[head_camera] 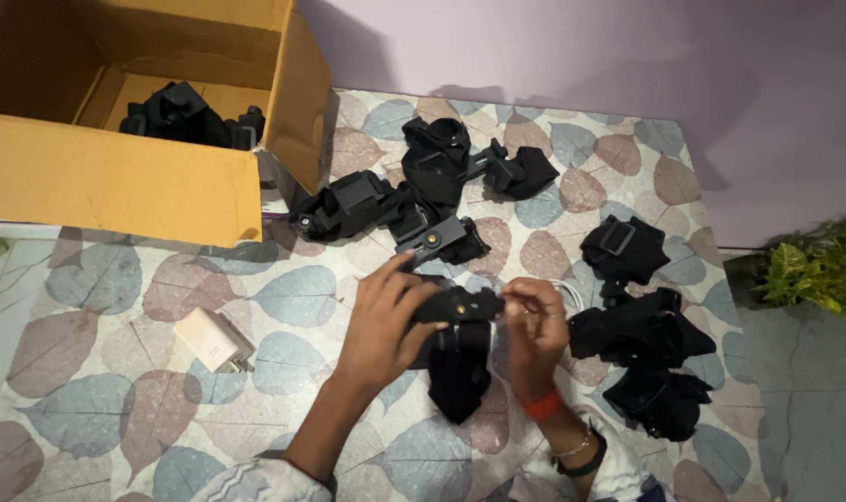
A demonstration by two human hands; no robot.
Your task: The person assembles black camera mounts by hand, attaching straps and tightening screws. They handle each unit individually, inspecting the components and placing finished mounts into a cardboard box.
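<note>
We grip a black strap mount [455,321] in our left hand [386,321] while our right hand [532,330] pinches its end; turning it needs a firm left-hand hold.

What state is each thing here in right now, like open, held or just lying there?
Cardboard box: open, black straps inside.
Black strap mount: held by both hands.
Left hand: gripping the mount.
Right hand: pinching its end.
White charger: lying unplugged.
Strap pile: lying loose.
</note>
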